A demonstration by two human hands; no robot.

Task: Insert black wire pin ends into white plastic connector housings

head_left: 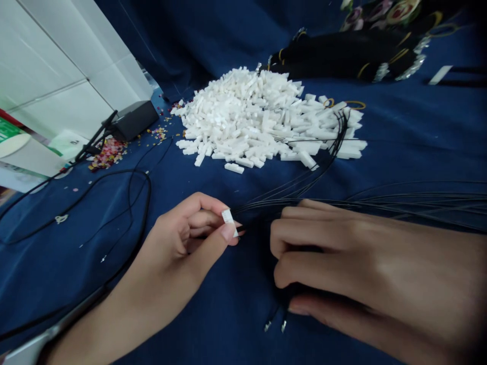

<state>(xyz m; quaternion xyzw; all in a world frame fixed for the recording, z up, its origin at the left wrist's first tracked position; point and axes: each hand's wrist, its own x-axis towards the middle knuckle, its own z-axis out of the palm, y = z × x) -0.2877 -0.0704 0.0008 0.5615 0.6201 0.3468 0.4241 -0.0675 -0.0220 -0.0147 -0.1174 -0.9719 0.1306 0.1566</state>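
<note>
My left hand [182, 238] pinches a white plug [228, 220], my right hand [342, 258] grips black wires [380, 202]; a hard tug could bend them.

Dark blue cloth [213, 314], black adapter box [135, 120], multicoloured scraps [108, 153]

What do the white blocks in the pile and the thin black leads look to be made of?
The white blocks look like moulded plastic: matte, with crisp, uniform edges. The black leads look like plastic-insulated wire, smooth with a faint sheen and bending in loose curves; the core is hidden. Their tips glint, so they are probably metal terminals.
</note>
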